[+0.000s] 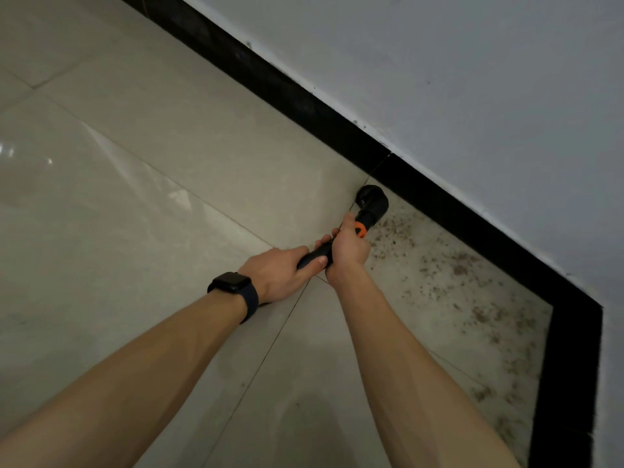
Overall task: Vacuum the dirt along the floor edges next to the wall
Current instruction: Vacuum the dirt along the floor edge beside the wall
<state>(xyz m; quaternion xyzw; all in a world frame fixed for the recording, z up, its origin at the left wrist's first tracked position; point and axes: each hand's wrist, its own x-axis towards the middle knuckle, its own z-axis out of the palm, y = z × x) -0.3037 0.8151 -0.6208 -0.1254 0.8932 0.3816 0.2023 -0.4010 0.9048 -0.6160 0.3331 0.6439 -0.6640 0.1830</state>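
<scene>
Grips the black vacuum wand (314, 257) with fingers curled round it, left hand (278, 275) behind right hand (349, 248), and rests its round brush head (371, 201) on the tiled floor (169, 204) just beside the black skirting (337, 125), next to scattered dirt (456, 268) along the floor's edge.

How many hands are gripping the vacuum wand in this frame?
2. The left hand grips the black wand nearer the person; the right hand grips it farther along, just behind the orange collar.

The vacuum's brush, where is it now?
In the head view, right of centre, the round black brush is on the floor beside the black baseboard, just past the right hand, at the far edge of the dirt.
</scene>
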